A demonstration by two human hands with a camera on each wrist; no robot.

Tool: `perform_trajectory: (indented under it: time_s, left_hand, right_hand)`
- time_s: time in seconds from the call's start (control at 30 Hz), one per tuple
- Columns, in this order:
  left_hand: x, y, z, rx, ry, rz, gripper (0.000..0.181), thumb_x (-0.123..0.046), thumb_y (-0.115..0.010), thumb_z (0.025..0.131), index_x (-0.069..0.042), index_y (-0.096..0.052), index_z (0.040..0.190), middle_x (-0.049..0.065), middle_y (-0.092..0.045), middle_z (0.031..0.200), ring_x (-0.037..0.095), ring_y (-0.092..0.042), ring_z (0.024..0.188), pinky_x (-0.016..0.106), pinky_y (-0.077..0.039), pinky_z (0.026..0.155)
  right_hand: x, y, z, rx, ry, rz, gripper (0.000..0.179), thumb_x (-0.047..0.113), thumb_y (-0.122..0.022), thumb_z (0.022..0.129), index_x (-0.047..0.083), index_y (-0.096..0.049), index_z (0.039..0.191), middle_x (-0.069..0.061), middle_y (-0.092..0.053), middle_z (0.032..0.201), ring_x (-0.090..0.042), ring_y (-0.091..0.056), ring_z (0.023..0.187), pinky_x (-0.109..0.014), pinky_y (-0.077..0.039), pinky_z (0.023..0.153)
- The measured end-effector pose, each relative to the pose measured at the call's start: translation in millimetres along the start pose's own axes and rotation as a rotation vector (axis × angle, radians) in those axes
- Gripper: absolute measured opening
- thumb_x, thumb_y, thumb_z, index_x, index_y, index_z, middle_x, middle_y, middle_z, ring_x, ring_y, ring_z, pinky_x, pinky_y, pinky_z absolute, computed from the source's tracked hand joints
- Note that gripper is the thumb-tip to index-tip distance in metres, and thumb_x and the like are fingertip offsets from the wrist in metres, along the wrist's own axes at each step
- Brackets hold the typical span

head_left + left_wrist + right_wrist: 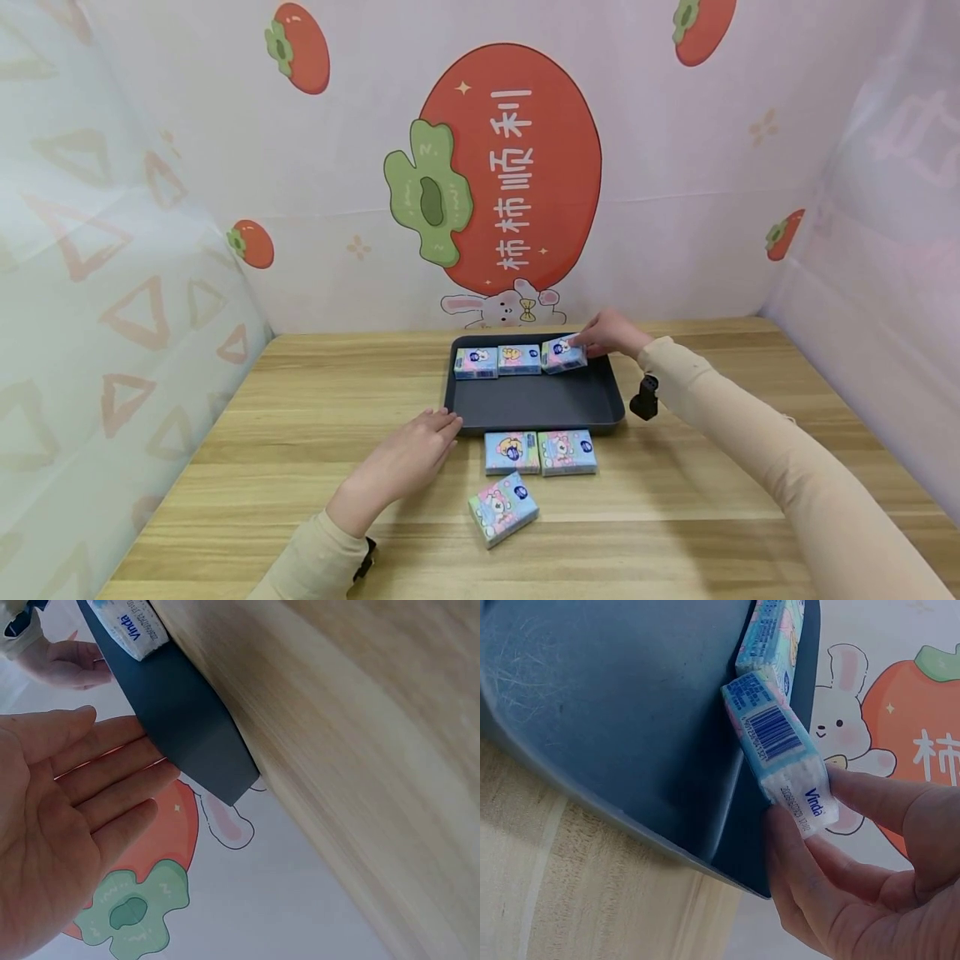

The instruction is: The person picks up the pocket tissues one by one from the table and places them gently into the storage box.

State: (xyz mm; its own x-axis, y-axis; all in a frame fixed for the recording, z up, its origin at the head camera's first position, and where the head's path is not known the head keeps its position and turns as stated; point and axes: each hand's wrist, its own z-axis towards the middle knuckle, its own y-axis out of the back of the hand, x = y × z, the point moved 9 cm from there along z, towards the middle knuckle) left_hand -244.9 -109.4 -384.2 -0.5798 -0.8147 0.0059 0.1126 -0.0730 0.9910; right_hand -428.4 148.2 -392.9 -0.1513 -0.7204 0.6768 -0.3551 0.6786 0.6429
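One tissue pack (562,356), slightly askew inside the dark tray (536,402), right of two aligned packs (476,364), is pinched at its outer end by the right hand (611,333), probably leaving the inner end free to sit alongside. Left hand (408,457), straight-fingered and grasping nothing, lies at the tray's near-left corner, perhaps steadying it. Three loose packs (504,508) lie on the wooden table (345,375), apparently within easy reach.

The wood-grain counter (322,404) carries a dark tray (536,402). Three printed packets (512,454) lie before it, the nearest set askew.
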Motion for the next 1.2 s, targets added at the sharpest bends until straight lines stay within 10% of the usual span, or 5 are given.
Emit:
perform_trajectory:
  time_s: [1.2]
  left_hand:
    - [-2.2, 2.8, -0.2, -0.03, -0.017, 0.003, 0.031, -0.015, -0.055, 0.096, 0.003, -0.063, 0.12, 0.017, -0.063, 0.122, 0.031, -0.058, 0.118, 0.043, -0.044, 0.106]
  right_hand:
    - [-3.8, -3.5, 16.3, -0.07, 0.031, -0.059, 0.039, 0.017, -0.067, 0.089, -0.011, -0.062, 0.116, -0.025, -0.064, 0.113, -0.021, -0.068, 0.085, -0.032, -0.059, 0.081]
